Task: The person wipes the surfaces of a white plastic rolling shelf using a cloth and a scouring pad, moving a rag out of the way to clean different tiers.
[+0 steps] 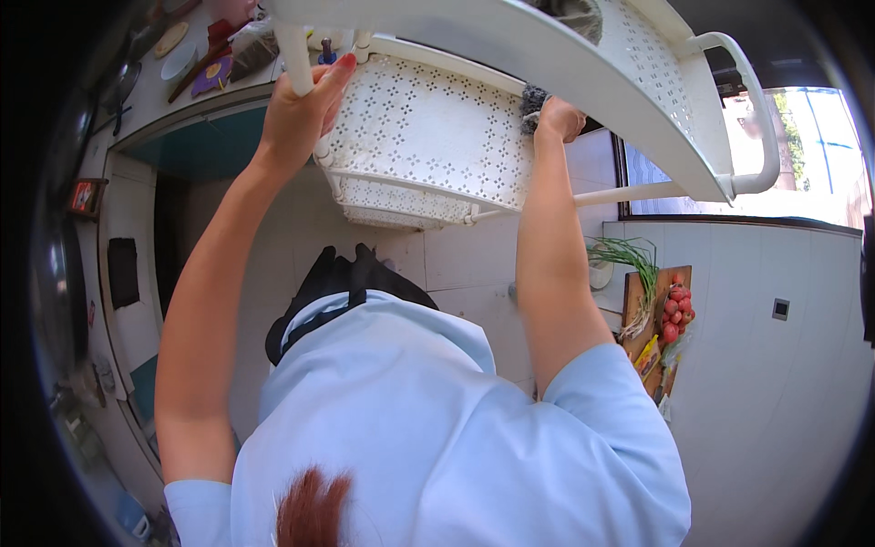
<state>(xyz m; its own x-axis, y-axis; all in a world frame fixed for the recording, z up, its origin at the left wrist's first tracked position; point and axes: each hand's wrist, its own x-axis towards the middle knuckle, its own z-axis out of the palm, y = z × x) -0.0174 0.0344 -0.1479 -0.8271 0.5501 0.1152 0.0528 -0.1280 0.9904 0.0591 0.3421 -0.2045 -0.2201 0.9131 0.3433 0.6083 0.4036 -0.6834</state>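
Observation:
A white plastic tiered rack stands before me, its perforated middle shelf (431,130) below a raised top tier (636,89). My left hand (301,113) is closed around the rack's white upright post (294,58) at the left. At the shelf's right side, my right hand (562,119) grips a dark grey fluffy cloth (532,108) that touches the shelf's rim. The top tier's side wall passes just above my right hand. A lower perforated shelf (393,198) shows beneath the middle one.
A counter at upper left holds a white bowl (179,61), a purple item (212,75) and a plastic bag (254,49). At right, a wooden board (632,297) bears green onions (642,263) and red produce (675,311). A window (813,150) is behind the rack's curved handle (762,123).

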